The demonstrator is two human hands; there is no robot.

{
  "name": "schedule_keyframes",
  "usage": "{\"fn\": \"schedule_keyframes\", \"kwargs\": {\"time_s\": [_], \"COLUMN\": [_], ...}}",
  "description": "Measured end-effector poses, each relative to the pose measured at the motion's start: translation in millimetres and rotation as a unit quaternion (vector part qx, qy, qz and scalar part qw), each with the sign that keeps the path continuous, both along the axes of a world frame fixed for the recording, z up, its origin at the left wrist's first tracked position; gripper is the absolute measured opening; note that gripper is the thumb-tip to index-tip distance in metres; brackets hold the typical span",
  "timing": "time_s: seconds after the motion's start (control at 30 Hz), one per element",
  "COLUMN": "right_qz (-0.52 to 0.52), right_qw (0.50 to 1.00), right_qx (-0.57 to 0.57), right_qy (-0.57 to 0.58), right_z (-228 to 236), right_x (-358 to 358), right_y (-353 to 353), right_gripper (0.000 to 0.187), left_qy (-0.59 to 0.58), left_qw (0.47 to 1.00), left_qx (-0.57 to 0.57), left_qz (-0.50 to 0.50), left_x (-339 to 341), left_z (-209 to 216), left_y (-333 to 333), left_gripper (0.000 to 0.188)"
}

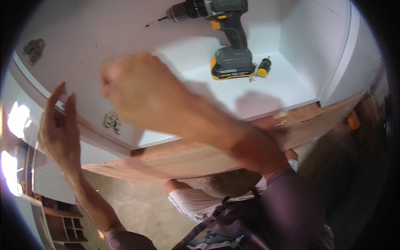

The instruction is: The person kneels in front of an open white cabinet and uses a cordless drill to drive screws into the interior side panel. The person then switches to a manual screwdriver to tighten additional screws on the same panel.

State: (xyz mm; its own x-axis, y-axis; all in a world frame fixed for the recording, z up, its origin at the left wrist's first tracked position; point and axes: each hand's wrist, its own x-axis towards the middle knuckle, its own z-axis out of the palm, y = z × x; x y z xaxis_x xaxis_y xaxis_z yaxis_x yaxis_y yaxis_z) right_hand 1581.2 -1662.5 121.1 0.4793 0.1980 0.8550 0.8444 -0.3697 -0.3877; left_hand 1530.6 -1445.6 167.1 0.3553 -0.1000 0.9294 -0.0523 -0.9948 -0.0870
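My right hand reaches across the inside of a white cabinet, its fingers curled closed and blurred. Whatever they may hold is hidden. Left of it, beside the cabinet's front edge, my left hand is raised with finger and thumb apart and nothing visible between them. Just below my right hand a metal hinge plate sits on the side panel. Farther up that panel is a second hinge plate. A black and yellow cordless drill with a long thin bit lies in the cabinet, touched by neither hand.
Clipped by the drill's battery is a small black and yellow bit holder. A wooden board runs along the cabinet's front, close to my legs. An orange object lies at the right. Shelving with compartments stands at lower left.
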Motion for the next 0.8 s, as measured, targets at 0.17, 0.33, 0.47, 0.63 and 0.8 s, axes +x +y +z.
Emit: {"fn": "schedule_keyframes", "kwargs": {"time_s": [0.17, 0.33, 0.47, 0.63, 0.8], "right_qz": [-0.257, -0.29, -0.264, -0.264, -0.09], "right_qw": [0.949, 0.854, 0.842, 0.829, 0.927], "right_qx": [-0.178, -0.425, -0.464, -0.49, -0.363], "right_qy": [0.033, 0.081, 0.078, 0.059, 0.013], "right_z": [1.8, -36.0, -46.2, -42.9, -13.0], "right_x": [-27.4, -30.0, -25.0, -28.3, -8.2], "right_y": [-159.2, -219.0, -209.4, -196.2, -140.7], "right_gripper": [0.011, 0.019, 0.014, 0.014, 0.008], "left_qy": [-0.038, -0.069, -0.092, -0.188, -0.412], "left_qw": [0.999, 0.997, 0.978, 0.958, 0.896], "left_qx": [0.02, -0.016, -0.061, 0.01, 0.144], "left_qz": [0.018, -0.037, -0.176, -0.218, -0.082], "left_x": [10.9, 17.4, 9.8, 5.9, 2.6], "left_z": [-15.3, -20.0, -16.2, 18.3, 106.1], "left_y": [17.1, 4.7, 7.2, 10.0, 23.7], "left_gripper": [0.03, 0.03, 0.024, 0.027, 0.036]}}
